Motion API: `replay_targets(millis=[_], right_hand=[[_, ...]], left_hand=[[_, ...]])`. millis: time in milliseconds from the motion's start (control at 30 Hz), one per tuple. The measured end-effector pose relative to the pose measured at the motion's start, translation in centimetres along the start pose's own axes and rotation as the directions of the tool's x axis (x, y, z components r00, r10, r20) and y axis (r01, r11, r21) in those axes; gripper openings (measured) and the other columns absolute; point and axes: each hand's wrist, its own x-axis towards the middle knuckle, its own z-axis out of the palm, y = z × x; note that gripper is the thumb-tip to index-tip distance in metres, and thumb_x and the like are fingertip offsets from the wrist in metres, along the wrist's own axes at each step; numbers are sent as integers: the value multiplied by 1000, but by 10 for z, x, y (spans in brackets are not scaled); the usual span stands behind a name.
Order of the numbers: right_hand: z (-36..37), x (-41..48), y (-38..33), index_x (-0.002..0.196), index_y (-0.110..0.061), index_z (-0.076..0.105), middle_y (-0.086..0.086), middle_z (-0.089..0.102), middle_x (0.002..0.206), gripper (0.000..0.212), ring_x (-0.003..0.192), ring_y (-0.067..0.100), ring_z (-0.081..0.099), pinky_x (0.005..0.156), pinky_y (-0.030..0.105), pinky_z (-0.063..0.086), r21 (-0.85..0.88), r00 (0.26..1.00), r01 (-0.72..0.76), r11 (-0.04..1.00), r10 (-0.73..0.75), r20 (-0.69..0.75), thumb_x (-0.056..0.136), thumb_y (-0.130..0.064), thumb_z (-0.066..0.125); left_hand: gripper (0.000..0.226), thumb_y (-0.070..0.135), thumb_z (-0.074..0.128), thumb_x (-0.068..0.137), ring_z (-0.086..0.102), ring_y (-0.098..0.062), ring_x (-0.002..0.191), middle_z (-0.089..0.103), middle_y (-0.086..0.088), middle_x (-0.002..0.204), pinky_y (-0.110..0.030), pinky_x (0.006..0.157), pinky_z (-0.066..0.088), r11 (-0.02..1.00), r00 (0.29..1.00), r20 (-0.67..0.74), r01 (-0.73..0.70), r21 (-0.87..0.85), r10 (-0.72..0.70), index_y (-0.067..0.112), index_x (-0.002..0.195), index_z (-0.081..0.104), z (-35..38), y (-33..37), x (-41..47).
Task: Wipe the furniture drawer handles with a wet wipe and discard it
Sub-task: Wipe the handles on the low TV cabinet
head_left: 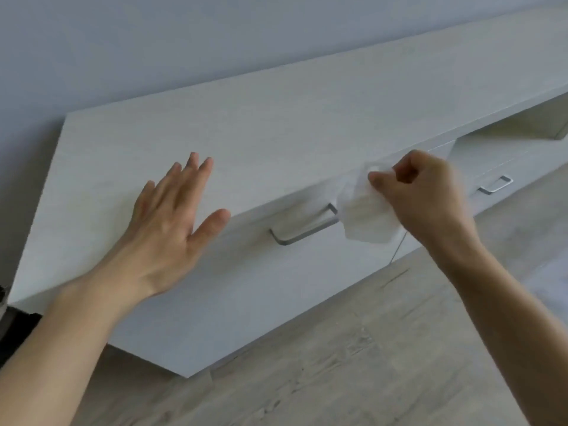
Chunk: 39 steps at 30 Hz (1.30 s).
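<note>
Right hand pinched the wet wipe in curled fingers at the right end of the near drawer handle, apparently to rub it, while the left hand, fingers spread, lay flat on the cabinet top, probably for support.

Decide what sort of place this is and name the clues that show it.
Probably a room in a home: a low white cabinet with a drawer handle stands against a plain wall on a wood-look floor.
</note>
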Motion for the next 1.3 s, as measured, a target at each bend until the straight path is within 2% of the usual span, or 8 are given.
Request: replay_targets(millis=[100, 233, 267, 400, 600, 1067, 1167, 1300], right_hand=[[9, 10, 8, 82, -10, 46, 2, 52, 70, 18, 70, 23, 41, 61, 31, 28, -292, 907, 284, 913, -354, -227, 93, -21, 56], [53, 9, 24, 69, -5, 50, 11, 49, 63, 19, 57, 28, 43, 61, 36, 30, -581, 362, 603, 547, -836, -412, 83, -1, 62], [72, 5, 31, 66, -5, 50, 10, 47, 61, 21, 55, 28, 42, 60, 35, 32, -570, 299, 668, 477, -875, -381, 78, 2, 65], [122, -21, 55, 62, -3, 56, 9, 53, 63, 21, 56, 29, 50, 55, 36, 43, -345, 397, 797, 495, -861, -318, 78, 0, 70], [126, -45, 59, 94, 2, 71, 15, 66, 113, 35, 109, 25, 62, 91, 35, 51, -27, 494, 858, 513, -838, -231, 99, -25, 49], [143, -29, 74, 109, -22, 70, 6, 64, 120, 19, 112, 26, 61, 100, 52, 42, -286, 374, 821, 494, -844, -383, 90, -27, 68], [152, -33, 77, 119, -17, 62, 10, 57, 128, 28, 124, 28, 52, 107, 47, 37, -243, 408, 824, 512, -834, -371, 92, -21, 66], [163, -36, 67, 114, -11, 68, 9, 59, 126, 28, 124, 25, 52, 108, 41, 38, -238, 322, 884, 403, -892, -316, 86, -9, 70]], left_hand=[[76, 88, -5, 67, -9, 9, 133, -8, 23, 148, -21, 110, -7, 998, 994, -111, -10, -55, 4, 50, 133, -10, 4, -3, -3], [71, 88, -1, 70, -7, 15, 129, -3, 25, 146, -16, 109, -5, 998, 984, -174, -45, -43, 36, 54, 131, -7, 10, -2, -4], [70, 87, -1, 72, -8, 16, 129, -2, 25, 146, -19, 110, -4, 999, 984, -174, -51, -11, 48, 54, 132, -6, 11, -2, -4], [71, 85, -3, 74, -14, 16, 130, -6, 25, 147, -25, 112, -5, 997, 987, -155, -28, 76, 39, 50, 136, -11, 14, -2, -3], [72, 83, -5, 75, -14, 9, 134, -7, 25, 147, -27, 112, -6, 991, 985, -161, -36, 129, 56, 48, 136, -15, 15, -3, -3], [79, 78, 2, 83, -3, -6, 141, 18, 12, 152, -32, 112, 0, 984, 976, -199, -55, 172, 90, 33, 149, -2, 21, -5, -3], [78, 77, 2, 84, -3, -5, 142, 25, 2, 153, -32, 112, 1, 983, 976, -199, -56, 177, 92, 34, 148, -2, 23, -6, -2], [78, 77, 2, 84, -2, -6, 141, 34, -4, 148, -29, 111, -1, 982, 973, -209, -64, 178, 101, 33, 149, -1, 23, -7, -2]])
